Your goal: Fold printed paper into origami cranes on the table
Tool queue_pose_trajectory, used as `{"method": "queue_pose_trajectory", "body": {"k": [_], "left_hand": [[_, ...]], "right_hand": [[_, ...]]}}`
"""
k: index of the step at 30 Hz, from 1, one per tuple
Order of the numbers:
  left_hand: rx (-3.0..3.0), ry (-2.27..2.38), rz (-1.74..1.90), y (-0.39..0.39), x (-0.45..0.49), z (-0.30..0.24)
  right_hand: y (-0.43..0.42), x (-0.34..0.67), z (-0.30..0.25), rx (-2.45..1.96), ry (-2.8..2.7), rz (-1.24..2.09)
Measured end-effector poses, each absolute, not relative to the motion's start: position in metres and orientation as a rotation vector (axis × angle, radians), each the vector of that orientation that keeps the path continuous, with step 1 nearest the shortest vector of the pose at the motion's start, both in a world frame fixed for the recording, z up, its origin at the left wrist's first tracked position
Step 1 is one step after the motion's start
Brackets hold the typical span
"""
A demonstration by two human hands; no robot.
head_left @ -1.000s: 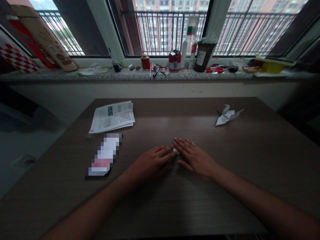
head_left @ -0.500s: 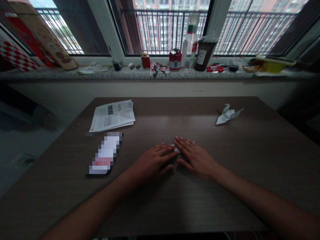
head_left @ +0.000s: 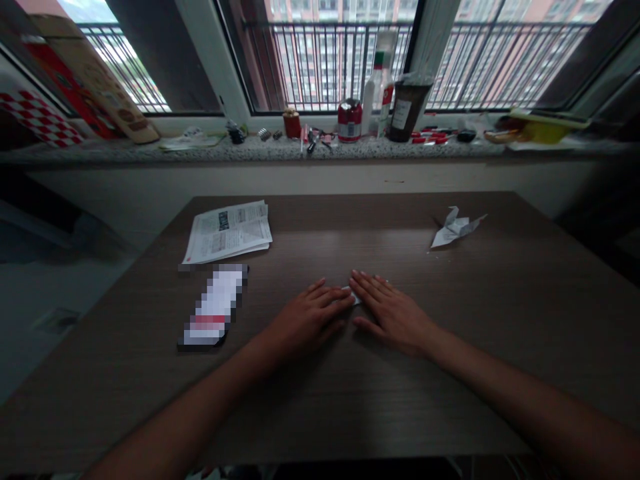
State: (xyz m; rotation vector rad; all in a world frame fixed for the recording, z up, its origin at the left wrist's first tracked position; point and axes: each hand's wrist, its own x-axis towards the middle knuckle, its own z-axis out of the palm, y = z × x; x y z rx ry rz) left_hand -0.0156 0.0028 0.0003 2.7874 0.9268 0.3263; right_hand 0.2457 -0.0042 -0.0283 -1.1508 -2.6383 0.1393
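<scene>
Both my hands lie flat, fingers stretched out, on the dark wooden table (head_left: pixel 450 373). My left hand (head_left: pixel 307 320) and my right hand (head_left: pixel 393 312) meet at the fingertips over a small white piece of paper (head_left: pixel 351 294). Only a sliver of that paper shows between the fingertips; the rest is hidden under my hands.
A folded newspaper (head_left: pixel 229 231) lies at the table's far left, with a blurred flat phone-sized object (head_left: pixel 214 306) just in front of it. A folded white paper figure (head_left: pixel 454 228) sits far right. The windowsill (head_left: pixel 270 150) behind carries a red can (head_left: pixel 349 121), bottles and small clutter.
My hands have stayed pressed on the paper; the view has shifted slightly, nothing else moved.
</scene>
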Motion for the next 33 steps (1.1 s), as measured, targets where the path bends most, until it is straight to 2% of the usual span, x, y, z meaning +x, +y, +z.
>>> {"method": "queue_pose_trajectory", "body": {"k": [13, 33], "left_hand": [[2.830, 0.937, 0.310, -0.001, -0.015, 0.000], [2.740, 0.950, 0.368, -0.004, -0.013, 0.001]], "right_hand": [[-0.004, 0.244, -0.026, -1.219, -2.609, 0.188], [-0.002, 0.262, -0.031, -1.348, -2.466, 0.084]]}}
